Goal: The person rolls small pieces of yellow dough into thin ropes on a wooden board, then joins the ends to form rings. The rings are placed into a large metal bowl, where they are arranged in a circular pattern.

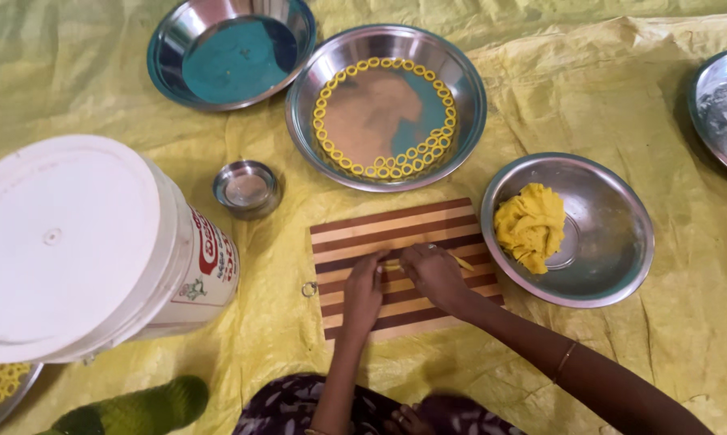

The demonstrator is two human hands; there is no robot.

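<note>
Both hands pressed flat on a thin yellow dough strand [460,261] lying crosswise on the striped cutting board [396,225]: left hand [363,292] at its left end, right hand [434,272] nearer its free right tip.

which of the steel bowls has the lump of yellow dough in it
The steel bowl right of the striped cutting board holds the dough lump; the bowl of rings above holds only small yellow rings.

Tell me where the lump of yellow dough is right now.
In the head view, the lump of yellow dough sits in a round steel bowl on the right, beside the striped wooden cutting board.
</note>
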